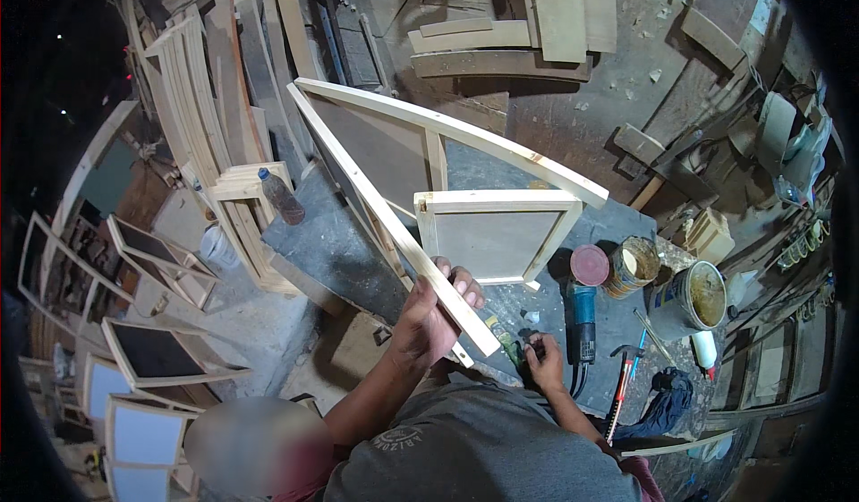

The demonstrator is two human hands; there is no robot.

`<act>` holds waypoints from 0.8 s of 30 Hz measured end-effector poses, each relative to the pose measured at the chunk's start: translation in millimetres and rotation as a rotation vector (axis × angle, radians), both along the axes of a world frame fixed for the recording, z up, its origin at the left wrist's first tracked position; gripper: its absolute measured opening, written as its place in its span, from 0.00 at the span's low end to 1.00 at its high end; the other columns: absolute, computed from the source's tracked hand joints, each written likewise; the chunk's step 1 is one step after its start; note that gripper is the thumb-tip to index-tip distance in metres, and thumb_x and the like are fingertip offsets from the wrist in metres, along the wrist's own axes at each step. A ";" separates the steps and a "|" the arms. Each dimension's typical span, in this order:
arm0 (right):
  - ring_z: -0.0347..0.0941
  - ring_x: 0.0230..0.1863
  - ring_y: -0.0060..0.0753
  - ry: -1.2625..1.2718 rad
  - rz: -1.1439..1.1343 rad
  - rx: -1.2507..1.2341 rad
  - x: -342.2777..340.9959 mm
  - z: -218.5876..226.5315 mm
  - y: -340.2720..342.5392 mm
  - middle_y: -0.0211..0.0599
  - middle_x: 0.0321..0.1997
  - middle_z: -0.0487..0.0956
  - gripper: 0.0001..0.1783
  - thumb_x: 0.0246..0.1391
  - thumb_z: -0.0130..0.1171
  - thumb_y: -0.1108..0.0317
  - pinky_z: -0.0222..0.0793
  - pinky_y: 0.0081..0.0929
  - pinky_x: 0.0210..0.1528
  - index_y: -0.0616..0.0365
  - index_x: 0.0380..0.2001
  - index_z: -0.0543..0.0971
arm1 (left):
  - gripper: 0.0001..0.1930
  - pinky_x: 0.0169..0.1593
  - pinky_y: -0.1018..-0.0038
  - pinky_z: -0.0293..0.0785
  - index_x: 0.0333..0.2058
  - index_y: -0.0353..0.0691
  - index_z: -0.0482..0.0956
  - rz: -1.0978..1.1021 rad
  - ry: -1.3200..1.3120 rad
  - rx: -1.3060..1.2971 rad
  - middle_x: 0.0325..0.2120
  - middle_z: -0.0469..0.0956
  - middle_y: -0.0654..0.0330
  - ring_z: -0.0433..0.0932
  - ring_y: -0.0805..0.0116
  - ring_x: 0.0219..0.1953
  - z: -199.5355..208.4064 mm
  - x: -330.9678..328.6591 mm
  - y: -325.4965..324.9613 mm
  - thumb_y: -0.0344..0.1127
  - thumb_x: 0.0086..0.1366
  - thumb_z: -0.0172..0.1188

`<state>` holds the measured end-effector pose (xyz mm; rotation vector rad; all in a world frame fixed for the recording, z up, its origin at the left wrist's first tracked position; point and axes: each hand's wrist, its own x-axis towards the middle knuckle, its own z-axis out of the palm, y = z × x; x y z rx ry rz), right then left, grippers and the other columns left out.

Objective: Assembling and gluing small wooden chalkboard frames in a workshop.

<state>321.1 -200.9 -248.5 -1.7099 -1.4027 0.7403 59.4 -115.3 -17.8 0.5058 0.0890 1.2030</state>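
Observation:
My left hand [431, 312] grips the near rail of a large pale wooden frame [376, 193] and holds it tilted up over the dark workbench [322, 242]. A smaller wooden frame with a grey panel [495, 238] stands behind that rail. My right hand [542, 361] rests low on the bench with its fingers curled around the end of a green-handled tool [506, 339]. A blue angle grinder [582, 321] lies just to the right of that hand.
A red-lidded tin [589, 265], an open glue can [633, 266] and a white bucket [702, 293] stand at the bench's right. A red-handled hammer [623, 384] and dark cloth [667, 391] lie nearby. A plastic bottle [280, 196] stands left. Panelled frames [154, 352] cover the floor left.

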 end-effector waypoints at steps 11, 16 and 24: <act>0.76 0.37 0.49 -0.035 -0.006 0.032 -0.9 2.7 -3.4 0.47 0.36 0.77 0.11 0.52 0.63 0.68 0.72 0.37 0.41 0.62 0.36 0.76 | 0.20 0.51 0.66 0.66 0.43 0.48 0.71 -0.040 -0.032 -0.069 0.34 0.68 0.63 0.68 0.66 0.40 -4.2 2.3 1.3 0.55 0.66 0.62; 0.77 0.42 0.55 -0.050 -0.019 0.073 -1.8 8.9 -5.4 0.49 0.38 0.78 0.11 0.54 0.62 0.68 0.72 0.40 0.44 0.59 0.40 0.76 | 0.20 0.47 0.71 0.72 0.48 0.42 0.69 0.029 -0.098 -0.050 0.34 0.68 0.61 0.69 0.67 0.38 0.9 6.0 -2.9 0.52 0.70 0.56; 0.78 0.37 0.51 -0.022 -0.061 0.067 -2.6 16.8 4.4 0.47 0.36 0.78 0.11 0.54 0.63 0.69 0.73 0.38 0.41 0.60 0.39 0.77 | 0.20 0.49 0.69 0.69 0.44 0.44 0.68 0.037 -0.019 -0.063 0.33 0.67 0.63 0.68 0.68 0.38 6.8 5.3 -2.4 0.55 0.69 0.57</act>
